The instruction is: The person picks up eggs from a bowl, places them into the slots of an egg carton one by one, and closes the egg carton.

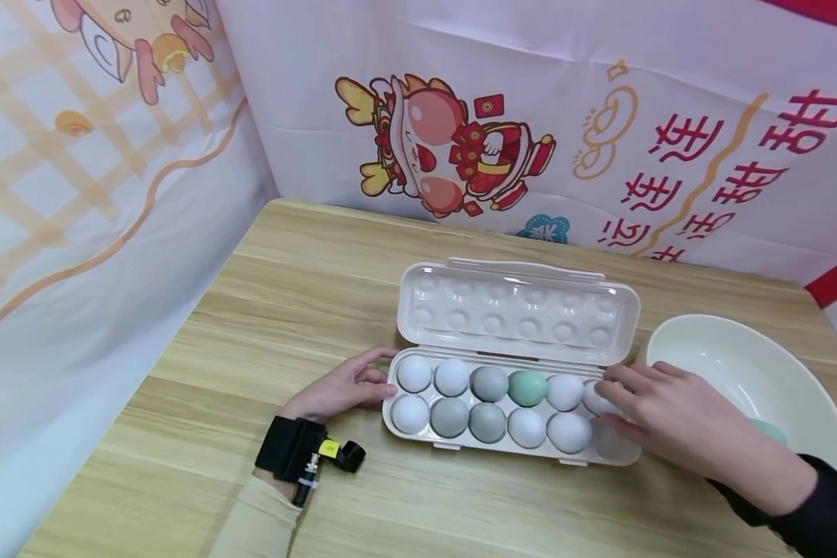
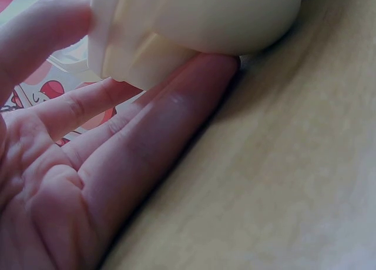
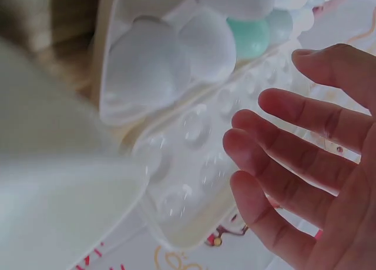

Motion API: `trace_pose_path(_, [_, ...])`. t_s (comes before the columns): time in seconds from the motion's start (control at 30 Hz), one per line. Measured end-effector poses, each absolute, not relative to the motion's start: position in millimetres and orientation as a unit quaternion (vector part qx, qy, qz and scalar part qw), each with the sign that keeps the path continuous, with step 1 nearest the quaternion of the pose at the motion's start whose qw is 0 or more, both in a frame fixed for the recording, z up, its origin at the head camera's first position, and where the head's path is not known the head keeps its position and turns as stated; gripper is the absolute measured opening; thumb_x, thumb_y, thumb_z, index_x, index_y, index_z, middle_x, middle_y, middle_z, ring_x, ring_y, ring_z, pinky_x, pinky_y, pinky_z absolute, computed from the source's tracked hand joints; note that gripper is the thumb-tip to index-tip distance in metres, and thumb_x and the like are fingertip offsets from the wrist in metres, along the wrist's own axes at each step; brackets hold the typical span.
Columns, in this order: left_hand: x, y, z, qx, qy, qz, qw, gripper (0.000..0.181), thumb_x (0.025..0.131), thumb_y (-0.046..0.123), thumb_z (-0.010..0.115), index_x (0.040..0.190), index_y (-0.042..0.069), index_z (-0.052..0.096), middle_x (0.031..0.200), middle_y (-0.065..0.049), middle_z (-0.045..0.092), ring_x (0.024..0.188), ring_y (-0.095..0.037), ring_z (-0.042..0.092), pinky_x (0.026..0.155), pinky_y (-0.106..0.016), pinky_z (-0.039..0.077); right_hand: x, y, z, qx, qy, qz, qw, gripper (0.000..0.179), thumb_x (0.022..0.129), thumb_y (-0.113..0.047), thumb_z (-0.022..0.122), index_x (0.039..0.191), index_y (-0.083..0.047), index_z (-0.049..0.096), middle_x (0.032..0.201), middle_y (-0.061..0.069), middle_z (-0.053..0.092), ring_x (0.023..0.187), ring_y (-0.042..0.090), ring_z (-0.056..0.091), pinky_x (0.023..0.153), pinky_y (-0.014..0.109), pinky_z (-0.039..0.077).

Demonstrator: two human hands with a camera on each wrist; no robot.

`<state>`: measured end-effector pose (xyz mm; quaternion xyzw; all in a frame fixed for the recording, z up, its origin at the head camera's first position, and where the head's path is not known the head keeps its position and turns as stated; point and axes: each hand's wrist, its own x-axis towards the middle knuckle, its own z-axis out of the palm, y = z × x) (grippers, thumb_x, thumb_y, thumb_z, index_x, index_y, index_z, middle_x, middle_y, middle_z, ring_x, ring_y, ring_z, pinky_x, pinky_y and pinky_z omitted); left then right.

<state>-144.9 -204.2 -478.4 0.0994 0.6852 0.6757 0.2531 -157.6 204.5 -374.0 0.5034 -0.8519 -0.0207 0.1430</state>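
A cream plastic egg box (image 1: 505, 446) lies with its lid (image 1: 519, 314) folded back, its cups filled with white, grey and green eggs. The front right cup (image 1: 608, 440) holds no egg. My left hand (image 1: 345, 385) grips the box's left end, thumb at the rim (image 2: 100, 40) and fingers beneath it. Over the right end hovers my right hand (image 1: 676, 415), fingers loosely bent and spread, nothing in them. Below its fingers in the head view is a white egg (image 1: 595, 397) in the back right cup. The green egg (image 3: 248, 37) sits in the back row.
A large cream bowl (image 1: 711, 341) stands to the right, partly behind my right forearm. Another green egg (image 1: 769, 430) shows inside it. Printed cloth (image 1: 300, 155) hangs along the back and left of the wooden table (image 1: 279, 287).
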Motion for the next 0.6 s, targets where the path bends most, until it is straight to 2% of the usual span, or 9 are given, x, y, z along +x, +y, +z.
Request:
trace_pose_path(0.1, [-144.9, -204.1, -478.0, 0.100, 0.684, 0.677, 0.253, 0.055, 0.086, 0.012, 0.062, 0.135, 0.008, 0.036, 0.104, -0.020, 0.061, 0.093, -0.025, 0.061, 0.081, -0.034, 0.053, -157.8, 211.8, -370.6, 0.489, -0.862, -0.031, 0.130, 0.029, 0.076, -0.032, 0.071, 0.094, -0.010, 0.064, 0.087, 0.006, 0.065, 0.072, 0.021, 0.060, 0.060, 0.041, 0.053])
trace_pose_path(0.2, [-144.7, -204.6, -477.9, 0.100, 0.683, 0.678, 0.252, 0.055, 0.087, 0.012, 0.062, 0.135, 0.008, 0.036, 0.105, -0.020, 0.061, 0.093, -0.025, 0.061, 0.081, -0.034, 0.053, -157.1, 215.8, -369.5, 0.472, -0.873, -0.040, 0.117, 0.030, 0.074, -0.031, 0.072, 0.094, -0.010, 0.064, 0.087, 0.006, 0.066, 0.071, 0.022, 0.060, 0.061, 0.042, 0.054])
trace_pose_path(0.23, [-144.7, -204.6, -478.0, 0.100, 0.684, 0.677, 0.252, 0.055, 0.087, 0.012, 0.062, 0.135, 0.008, 0.036, 0.105, -0.021, 0.062, 0.093, -0.025, 0.061, 0.081, -0.034, 0.053, -156.8, 216.9, -369.1, 0.467, -0.876, -0.043, 0.113, 0.034, 0.067, -0.026, 0.076, 0.094, -0.010, 0.064, 0.086, 0.006, 0.066, 0.071, 0.022, 0.060, 0.060, 0.042, 0.054])
trace_pose_path(0.33, [-144.7, -204.6, -478.0, 0.101, 0.685, 0.676, 0.252, 0.055, 0.087, 0.012, 0.062, 0.135, 0.008, 0.036, 0.105, -0.021, 0.062, 0.093, -0.025, 0.062, 0.081, -0.034, 0.053, -156.7, 221.5, -369.2, 0.459, -0.880, -0.043, 0.118, 0.031, 0.067, -0.027, 0.074, 0.091, -0.010, 0.064, 0.081, 0.004, 0.064, 0.067, 0.021, 0.059, 0.059, 0.042, 0.052])
trace_pose_path(0.4, [-144.8, -204.6, -477.8, 0.101, 0.685, 0.676, 0.253, 0.055, 0.087, 0.012, 0.062, 0.135, 0.008, 0.035, 0.106, -0.022, 0.062, 0.093, -0.026, 0.062, 0.081, -0.033, 0.053, -157.7, 226.1, -370.1, 0.455, -0.879, -0.042, 0.133, 0.026, 0.083, -0.036, 0.061, 0.088, -0.010, 0.062, 0.077, 0.003, 0.061, 0.065, 0.021, 0.058, 0.057, 0.043, 0.051])
trace_pose_path(0.53, [-145.0, -204.9, -477.2, 0.101, 0.687, 0.673, 0.254, 0.055, 0.087, 0.012, 0.062, 0.135, 0.008, 0.035, 0.107, -0.023, 0.061, 0.094, -0.026, 0.062, 0.081, -0.034, 0.053, -160.3, 237.6, -369.5, 0.440, -0.886, -0.047, 0.141, 0.027, 0.083, -0.037, 0.059, 0.087, -0.010, 0.061, 0.075, 0.004, 0.060, 0.064, 0.025, 0.058, 0.060, 0.046, 0.051])
trace_pose_path(0.6, [-145.1, -205.0, -477.1, 0.101, 0.689, 0.671, 0.255, 0.055, 0.087, 0.012, 0.062, 0.135, 0.008, 0.035, 0.107, -0.023, 0.061, 0.094, -0.026, 0.061, 0.081, -0.034, 0.053, -161.9, 244.1, -368.7, 0.431, -0.890, -0.052, 0.139, 0.034, 0.086, -0.043, 0.055, 0.088, -0.010, 0.061, 0.075, 0.004, 0.061, 0.064, 0.026, 0.059, 0.059, 0.046, 0.051])
